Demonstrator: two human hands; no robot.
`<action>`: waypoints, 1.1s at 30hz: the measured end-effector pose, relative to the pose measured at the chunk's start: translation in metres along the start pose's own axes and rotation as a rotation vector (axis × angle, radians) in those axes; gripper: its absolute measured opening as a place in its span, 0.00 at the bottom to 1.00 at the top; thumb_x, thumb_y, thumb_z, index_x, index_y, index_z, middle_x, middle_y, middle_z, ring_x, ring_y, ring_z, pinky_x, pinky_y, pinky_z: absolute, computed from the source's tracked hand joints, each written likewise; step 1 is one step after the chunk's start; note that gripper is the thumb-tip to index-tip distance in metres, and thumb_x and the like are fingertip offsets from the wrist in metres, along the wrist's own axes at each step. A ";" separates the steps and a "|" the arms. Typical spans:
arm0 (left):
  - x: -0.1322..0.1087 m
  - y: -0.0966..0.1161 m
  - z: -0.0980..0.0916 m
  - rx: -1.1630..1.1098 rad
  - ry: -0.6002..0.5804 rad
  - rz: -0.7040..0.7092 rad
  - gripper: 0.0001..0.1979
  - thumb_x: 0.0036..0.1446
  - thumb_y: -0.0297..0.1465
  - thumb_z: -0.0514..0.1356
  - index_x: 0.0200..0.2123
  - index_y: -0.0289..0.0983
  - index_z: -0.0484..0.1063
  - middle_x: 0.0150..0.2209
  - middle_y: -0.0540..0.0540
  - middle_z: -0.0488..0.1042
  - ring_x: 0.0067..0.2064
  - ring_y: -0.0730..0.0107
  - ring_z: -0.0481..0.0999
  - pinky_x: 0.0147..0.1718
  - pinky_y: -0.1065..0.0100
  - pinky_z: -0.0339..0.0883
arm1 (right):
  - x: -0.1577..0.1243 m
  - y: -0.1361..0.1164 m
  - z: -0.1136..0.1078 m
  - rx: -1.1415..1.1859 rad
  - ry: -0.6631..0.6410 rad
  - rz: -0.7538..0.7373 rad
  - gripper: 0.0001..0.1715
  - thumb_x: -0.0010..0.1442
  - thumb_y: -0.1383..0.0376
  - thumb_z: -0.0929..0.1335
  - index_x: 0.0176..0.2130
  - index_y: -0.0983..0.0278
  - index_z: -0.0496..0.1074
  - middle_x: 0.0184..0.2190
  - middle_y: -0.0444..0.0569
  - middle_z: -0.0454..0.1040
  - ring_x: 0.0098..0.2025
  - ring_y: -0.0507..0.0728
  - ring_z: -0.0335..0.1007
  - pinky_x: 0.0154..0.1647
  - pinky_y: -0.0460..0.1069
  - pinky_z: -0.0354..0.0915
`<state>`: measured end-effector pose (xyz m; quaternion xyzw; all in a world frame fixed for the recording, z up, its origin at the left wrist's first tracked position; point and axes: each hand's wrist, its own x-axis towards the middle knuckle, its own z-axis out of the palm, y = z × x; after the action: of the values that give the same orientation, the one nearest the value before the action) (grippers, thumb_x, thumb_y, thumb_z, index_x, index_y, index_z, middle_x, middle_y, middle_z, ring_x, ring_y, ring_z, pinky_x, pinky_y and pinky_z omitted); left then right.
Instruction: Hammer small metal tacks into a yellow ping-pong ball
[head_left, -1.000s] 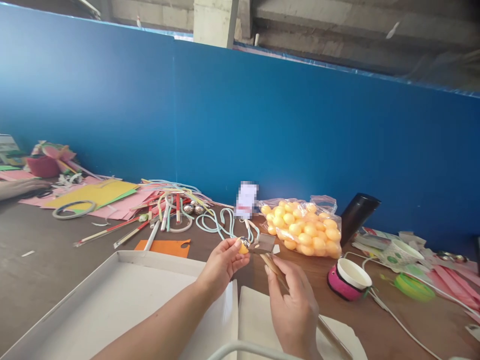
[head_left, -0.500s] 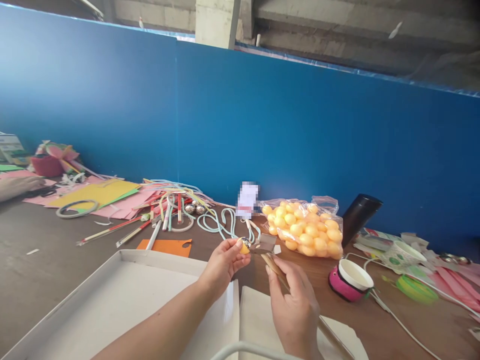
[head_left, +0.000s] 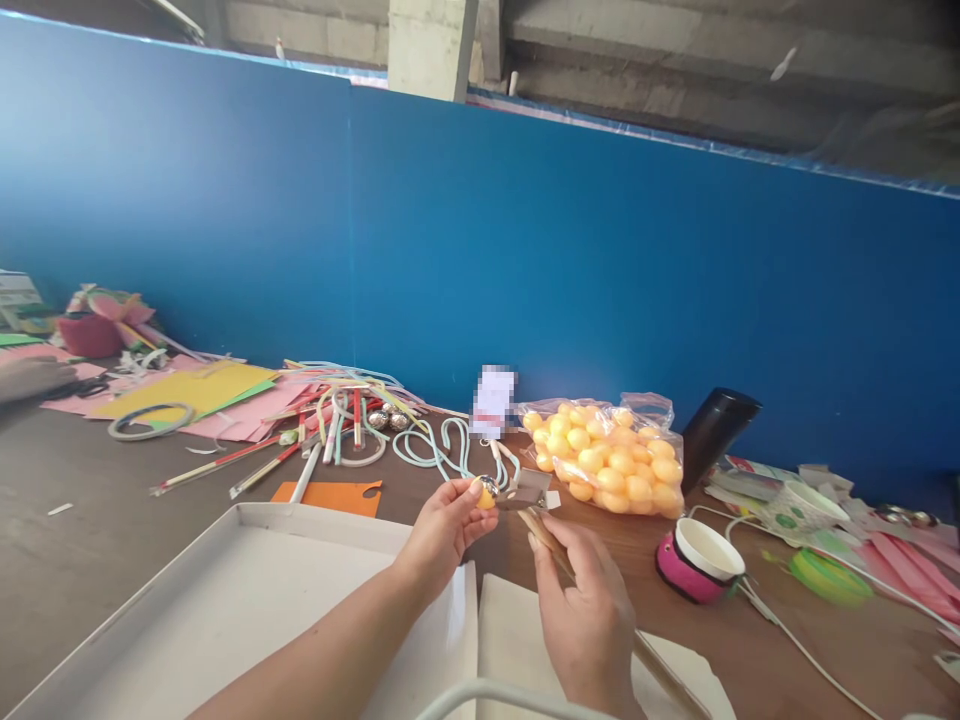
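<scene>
My left hand [head_left: 454, 515] pinches a small ball [head_left: 487, 494], yellow below and shiny silver on top, between thumb and fingers. Close by on the right, my right hand [head_left: 585, 590] is closed around a long, thin wooden stick [head_left: 671, 675], which slants down toward the lower right. Its upper end points toward the ball, and I cannot make out whether they touch. Behind the hands lies a clear bag of yellow-orange balls [head_left: 611, 465]. Several shiny silver balls [head_left: 388, 417] sit among straws and cords at the left.
A white tray [head_left: 300, 590] lies below my left forearm, with pale card [head_left: 510, 630] beside it. Further right are a pink-wrapped cup [head_left: 697, 565], a black cylinder [head_left: 720, 440] and cables. Coloured paper [head_left: 187, 390] and another person's hand [head_left: 34, 378] are at far left.
The view has shifted slightly. The ball has turned a little in my left hand and shows more yellow and silver. Both hands keep their grip.
</scene>
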<state>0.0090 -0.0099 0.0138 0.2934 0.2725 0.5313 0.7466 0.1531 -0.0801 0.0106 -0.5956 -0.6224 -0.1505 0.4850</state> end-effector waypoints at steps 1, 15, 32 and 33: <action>0.000 0.000 -0.001 0.000 -0.002 0.007 0.11 0.51 0.33 0.62 0.36 0.33 0.67 0.33 0.45 0.72 0.31 0.74 0.75 0.35 0.71 0.71 | 0.000 0.000 -0.001 0.006 0.008 0.001 0.12 0.57 0.63 0.66 0.43 0.59 0.69 0.39 0.49 0.74 0.42 0.58 0.69 0.44 0.52 0.61; 0.003 0.008 -0.005 -0.010 0.074 0.070 0.11 0.50 0.34 0.62 0.34 0.35 0.66 0.29 0.48 0.71 0.30 0.76 0.74 0.31 0.74 0.71 | -0.004 0.003 -0.003 -0.284 -0.580 0.030 0.14 0.55 0.69 0.63 0.41 0.56 0.71 0.31 0.47 0.76 0.30 0.58 0.73 0.27 0.49 0.58; -0.006 0.006 0.000 -0.003 -0.194 -0.085 0.12 0.52 0.34 0.60 0.40 0.35 0.68 0.37 0.44 0.72 0.32 0.75 0.74 0.30 0.73 0.71 | 0.007 -0.004 -0.001 0.416 -0.327 0.369 0.19 0.58 0.58 0.64 0.49 0.61 0.68 0.46 0.53 0.71 0.41 0.58 0.70 0.40 0.51 0.66; -0.007 0.006 0.001 0.005 -0.218 -0.098 0.13 0.52 0.34 0.60 0.40 0.35 0.69 0.37 0.44 0.72 0.32 0.75 0.74 0.30 0.73 0.71 | 0.008 -0.007 -0.001 0.518 -0.344 0.422 0.21 0.58 0.57 0.64 0.50 0.61 0.66 0.47 0.53 0.71 0.39 0.57 0.71 0.38 0.50 0.67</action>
<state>0.0035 -0.0155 0.0196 0.3375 0.2051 0.4586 0.7960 0.1488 -0.0777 0.0202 -0.5848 -0.5758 0.2178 0.5282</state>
